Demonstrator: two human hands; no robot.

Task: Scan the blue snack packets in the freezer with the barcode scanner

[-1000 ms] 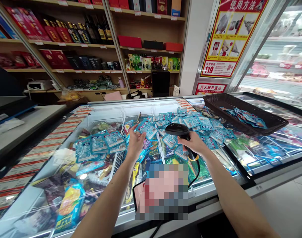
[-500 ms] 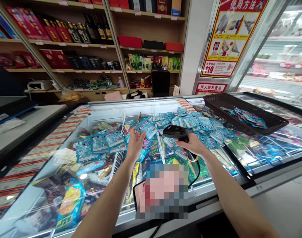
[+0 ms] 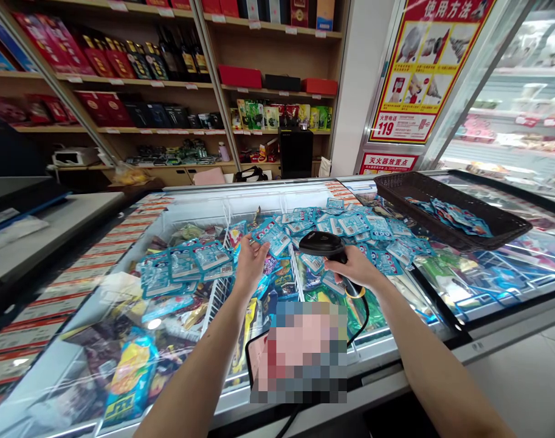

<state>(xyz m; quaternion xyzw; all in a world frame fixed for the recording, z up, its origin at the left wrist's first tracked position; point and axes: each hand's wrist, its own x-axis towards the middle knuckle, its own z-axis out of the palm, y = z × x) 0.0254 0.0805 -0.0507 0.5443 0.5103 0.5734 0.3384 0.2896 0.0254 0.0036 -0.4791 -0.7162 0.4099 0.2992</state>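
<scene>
My right hand [image 3: 350, 266] is wrapped round the handle of a black barcode scanner [image 3: 321, 242], whose head points left. A cable runs down from its grip. My left hand [image 3: 252, 258] pinches a small blue packet [image 3: 272, 236] by its left edge, with the printed barcode side up, in front of the scanner. Many similar blue packets [image 3: 357, 224] lie in a loose heap on the freezer's glass top [image 3: 199, 213], behind and right of the scanner. Another group of blue packets [image 3: 199, 261] overlaps to the left of my left hand.
A dark woven basket [image 3: 496, 234] with several blue packets stands at the right on the freezer. A phone [image 3: 255, 359], partly blurred out, lies near the front edge. A counter [image 3: 76, 213] adjoins at left. Stocked shelves [image 3: 277, 91] rise behind.
Both hands, the scanner and the held packet stay in nearly the same place. Only a very slight shift of the whole view shows.
</scene>
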